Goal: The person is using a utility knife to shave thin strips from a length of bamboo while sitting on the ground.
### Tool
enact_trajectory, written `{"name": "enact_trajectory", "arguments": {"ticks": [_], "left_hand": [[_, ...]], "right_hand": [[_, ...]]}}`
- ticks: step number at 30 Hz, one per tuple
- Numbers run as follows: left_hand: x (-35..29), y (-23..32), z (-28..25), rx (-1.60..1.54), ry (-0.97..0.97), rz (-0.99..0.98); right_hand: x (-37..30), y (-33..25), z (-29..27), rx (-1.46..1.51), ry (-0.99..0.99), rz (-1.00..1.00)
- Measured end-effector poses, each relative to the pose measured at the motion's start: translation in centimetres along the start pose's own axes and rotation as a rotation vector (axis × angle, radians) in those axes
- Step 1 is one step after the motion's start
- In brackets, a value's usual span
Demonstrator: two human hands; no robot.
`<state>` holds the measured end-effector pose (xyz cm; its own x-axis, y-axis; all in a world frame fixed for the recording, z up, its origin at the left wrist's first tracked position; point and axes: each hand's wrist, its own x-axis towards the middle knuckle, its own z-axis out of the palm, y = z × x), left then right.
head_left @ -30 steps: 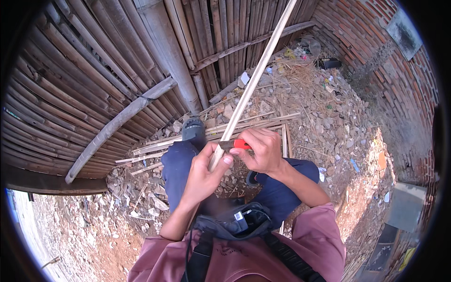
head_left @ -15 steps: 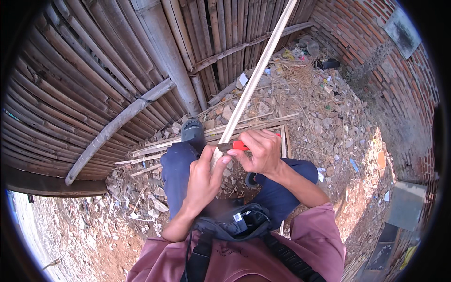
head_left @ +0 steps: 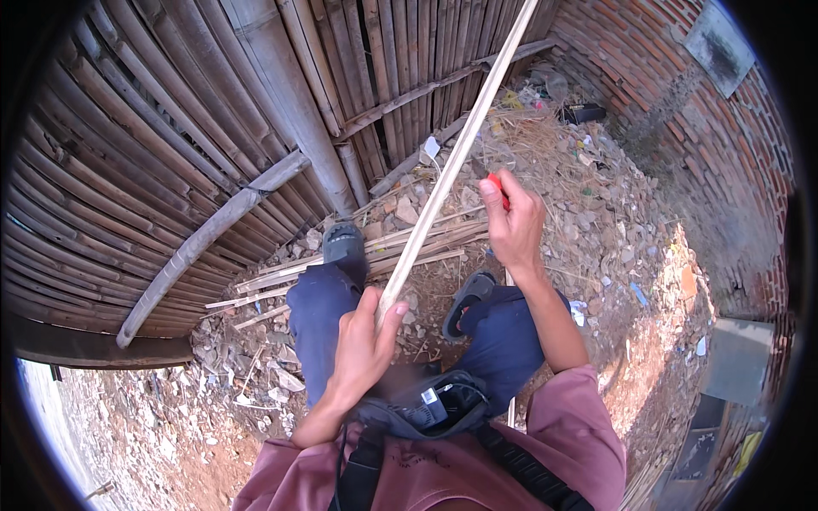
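Observation:
A long pale bamboo strip [head_left: 452,175] slants away from me toward the top of the view. My left hand [head_left: 362,345] is closed round its near end, thumb along the side. To the right of the strip and apart from it, my right hand [head_left: 514,223] is raised and closed on a red-handled knife [head_left: 500,192]. Most of the handle is hidden in the fingers, and the blade is hard to make out against the rubble.
Several bamboo strips [head_left: 426,247] lie on the rubble beyond my knees. A bamboo wall [head_left: 213,111] with a curved pole [head_left: 204,238] rises on the left, a brick wall [head_left: 656,51] on the right. An open dark bag [head_left: 434,404] hangs at my waist. My sandalled foot [head_left: 469,298] rests between.
My right hand has moved forward and right with the knife, off the strip's near end. My left hand still grips the strip, slightly lower and nearer me.

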<state>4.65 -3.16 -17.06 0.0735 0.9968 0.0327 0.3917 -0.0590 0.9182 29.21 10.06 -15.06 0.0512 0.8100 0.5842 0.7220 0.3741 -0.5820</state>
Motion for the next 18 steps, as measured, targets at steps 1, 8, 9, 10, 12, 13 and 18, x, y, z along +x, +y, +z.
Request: {"name": "enact_trajectory", "arguments": {"ticks": [1, 8, 9, 10, 12, 13, 18], "left_hand": [[-0.3, -0.1, 0.0, -0.008, -0.007, -0.008], [0.2, 0.3, -0.1, -0.094, 0.005, 0.009], [0.4, 0.5, -0.2, -0.109, 0.017, -0.005], [0.7, 0.8, -0.5, -0.121, 0.037, -0.015], [1.0, 1.0, -0.9, -0.146, 0.042, -0.027], [1.3, 0.8, -0.9, -0.162, 0.042, -0.022], [1.8, 1.0, -0.8, -0.166, 0.021, 0.011]], "right_hand": [[0.6, 0.5, -0.8, 0.01, 0.012, 0.113], [-2.7, 0.0, 0.1, 0.156, -0.046, -0.21], [-3.3, -0.8, 0.3, 0.167, -0.069, -0.2], [-3.6, -1.7, 0.4, 0.183, -0.091, -0.196], [-3.6, -2.4, 0.8, 0.206, -0.117, -0.236], [-3.6, -2.3, 1.2, 0.213, -0.12, -0.279], [-4.4, -1.9, 2.4, 0.162, -0.23, -0.445]]}}
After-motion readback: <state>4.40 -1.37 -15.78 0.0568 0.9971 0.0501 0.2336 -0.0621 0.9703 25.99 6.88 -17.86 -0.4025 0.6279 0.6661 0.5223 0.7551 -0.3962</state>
